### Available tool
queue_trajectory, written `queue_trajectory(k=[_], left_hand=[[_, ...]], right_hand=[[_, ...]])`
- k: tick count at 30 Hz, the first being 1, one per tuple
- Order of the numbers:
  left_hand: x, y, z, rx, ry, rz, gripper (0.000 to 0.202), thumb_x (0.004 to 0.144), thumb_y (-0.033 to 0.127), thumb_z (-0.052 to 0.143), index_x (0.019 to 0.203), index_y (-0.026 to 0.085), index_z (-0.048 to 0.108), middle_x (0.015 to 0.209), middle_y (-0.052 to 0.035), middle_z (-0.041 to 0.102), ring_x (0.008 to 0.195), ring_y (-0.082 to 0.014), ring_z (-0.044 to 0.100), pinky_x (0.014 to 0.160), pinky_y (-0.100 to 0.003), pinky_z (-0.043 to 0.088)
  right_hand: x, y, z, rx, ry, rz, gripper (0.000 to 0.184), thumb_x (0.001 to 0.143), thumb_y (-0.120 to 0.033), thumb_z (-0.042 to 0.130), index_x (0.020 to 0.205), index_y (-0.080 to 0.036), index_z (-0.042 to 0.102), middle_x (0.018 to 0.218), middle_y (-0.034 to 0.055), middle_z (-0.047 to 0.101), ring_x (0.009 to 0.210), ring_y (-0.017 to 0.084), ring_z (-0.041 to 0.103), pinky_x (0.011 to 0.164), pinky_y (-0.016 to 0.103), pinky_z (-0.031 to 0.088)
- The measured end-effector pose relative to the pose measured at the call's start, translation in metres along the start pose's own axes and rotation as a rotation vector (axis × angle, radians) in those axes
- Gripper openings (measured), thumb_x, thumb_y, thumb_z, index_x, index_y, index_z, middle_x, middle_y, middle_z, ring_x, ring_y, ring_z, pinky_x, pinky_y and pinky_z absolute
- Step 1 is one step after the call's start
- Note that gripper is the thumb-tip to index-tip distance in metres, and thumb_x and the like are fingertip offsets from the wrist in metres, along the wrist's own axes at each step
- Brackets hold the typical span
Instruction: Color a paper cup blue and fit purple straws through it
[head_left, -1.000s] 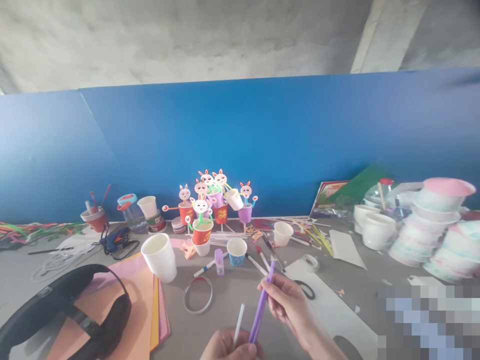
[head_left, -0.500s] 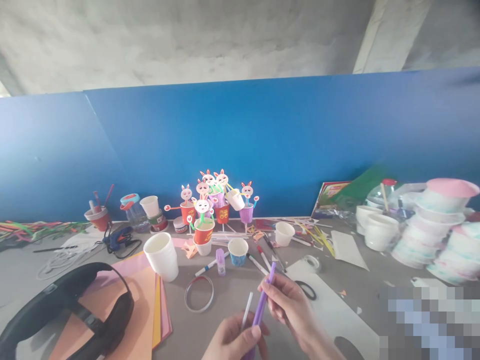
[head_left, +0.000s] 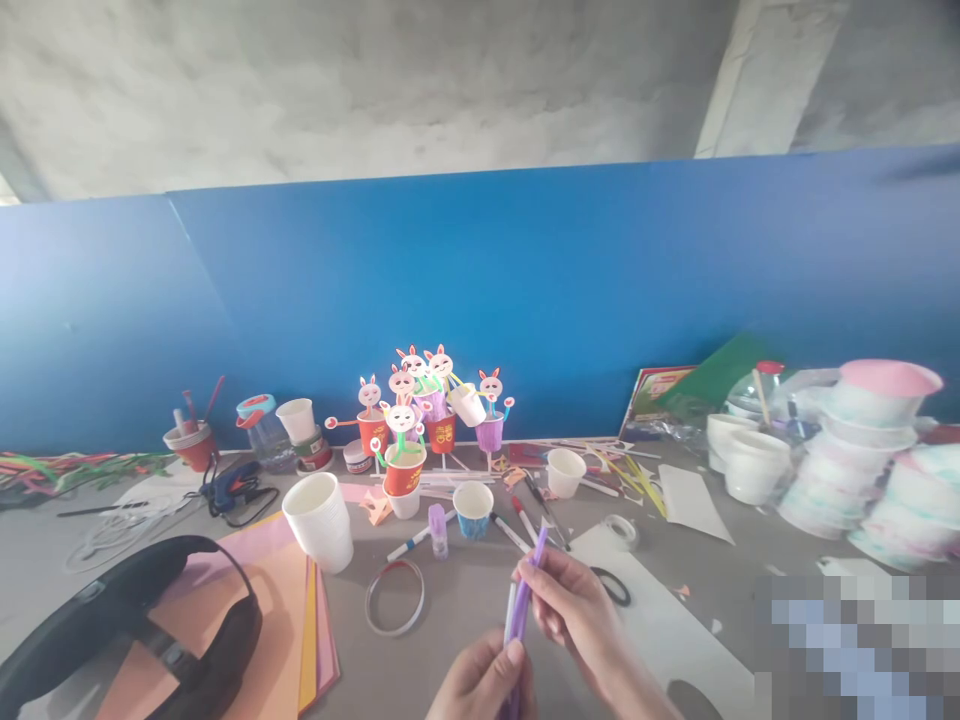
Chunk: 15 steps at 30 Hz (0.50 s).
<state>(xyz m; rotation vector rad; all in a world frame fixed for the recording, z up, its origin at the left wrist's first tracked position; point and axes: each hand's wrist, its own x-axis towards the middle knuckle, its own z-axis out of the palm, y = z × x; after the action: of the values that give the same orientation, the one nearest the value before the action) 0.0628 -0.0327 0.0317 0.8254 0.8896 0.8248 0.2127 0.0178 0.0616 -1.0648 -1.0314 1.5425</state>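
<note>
Pinch closure applies at both hands: the right hand (head_left: pixel 566 600) closes thumb and index finger on the purple strip (head_left: pixel 523 612) near its upper end, with no visible gap, while the left hand (head_left: pixel 478 678), at 7 o'clock of that point, presses its thumb on the lower portion. The white stick (head_left: pixel 511 608) lies along the 9 o'clock side of the purple strip and enters the left grip; contact along its full length cannot be confirmed. The purple strip is positioned between the hands, upper end directed just past 12 o'clock, lower end just past 6 o'clock and partly covered by fingers. Probable faults: slack left thumb pressure may let the white stick, unclamped at its upper end, slide or skew; excess force or twist at the right pinch may crease the purple strip between the two hold points; unequal pull may draw it out of the left hand. Observe clearances: the black loop (head_left: pixel 625 591), at 3 o'clock just beside the right hand, may be knocked by outward wrist movement; the blue-patterned cup (head_left: pixel 473 520), at 11 o'clock, could tip if the hands reach forward.
</note>
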Motion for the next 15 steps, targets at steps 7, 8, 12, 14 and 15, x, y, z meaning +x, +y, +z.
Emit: queue_trajectory(k=[7, 8, 12, 14, 15], left_hand=[[0.012, 0.001, -0.005, -0.182, -0.131, -0.012, 0.071, 0.066, 0.076, 0.073, 0.096, 0.011, 0.071, 0.063, -0.0102, 0.075, 0.055, -0.0193, 0.067, 0.06, -0.029, 0.048], [0.013, 0.003, -0.005, -0.198, -0.123, -0.004, 0.075, 0.064, 0.076, 0.074, 0.099, 0.01, 0.072, 0.069, -0.0134, 0.077, 0.061, -0.0217, 0.071, 0.064, -0.031, 0.051], [0.012, 0.016, 0.0, -0.179, -0.109, 0.006, 0.068, 0.072, 0.07, 0.074, 0.099, 0.008, 0.072, 0.077, -0.0163, 0.079, 0.065, -0.0219, 0.075, 0.06, -0.028, 0.055], [0.013, 0.02, 0.001, -0.188, -0.144, -0.008, 0.064, 0.071, 0.068, 0.075, 0.096, 0.01, 0.07, 0.069, -0.0128, 0.077, 0.051, -0.0189, 0.071, 0.042, -0.021, 0.046], [0.014, 0.02, 0.002, -0.195, -0.156, -0.012, 0.064, 0.069, 0.068, 0.077, 0.095, 0.01, 0.069, 0.065, -0.0111, 0.076, 0.044, -0.0168, 0.067, 0.037, -0.019, 0.041]], right_hand=[[0.007, -0.003, -0.006, -0.06, -0.004, -0.012, 0.059, 0.059, -0.071, 0.084, 0.071, -0.016, 0.068, 0.043, -0.008, 0.051, 0.035, 0.003, 0.035, 0.037, 0.016, 0.022], [0.007, -0.004, -0.007, -0.069, -0.006, -0.015, 0.059, 0.059, -0.071, 0.084, 0.071, -0.016, 0.067, 0.043, -0.0081, 0.051, 0.036, 0.003, 0.035, 0.037, 0.016, 0.022], [0.007, -0.003, -0.007, -0.1, -0.016, -0.033, 0.059, 0.06, -0.072, 0.082, 0.07, -0.016, 0.067, 0.043, -0.0083, 0.05, 0.037, 0.003, 0.035, 0.038, 0.017, 0.022], [0.007, -0.003, -0.007, -0.114, -0.021, -0.039, 0.059, 0.061, -0.073, 0.081, 0.071, -0.016, 0.068, 0.043, -0.0079, 0.05, 0.037, 0.004, 0.035, 0.038, 0.018, 0.022], [0.007, -0.003, -0.007, -0.119, -0.022, -0.042, 0.06, 0.062, -0.073, 0.081, 0.071, -0.016, 0.068, 0.043, -0.0079, 0.05, 0.037, 0.004, 0.035, 0.038, 0.018, 0.022]])
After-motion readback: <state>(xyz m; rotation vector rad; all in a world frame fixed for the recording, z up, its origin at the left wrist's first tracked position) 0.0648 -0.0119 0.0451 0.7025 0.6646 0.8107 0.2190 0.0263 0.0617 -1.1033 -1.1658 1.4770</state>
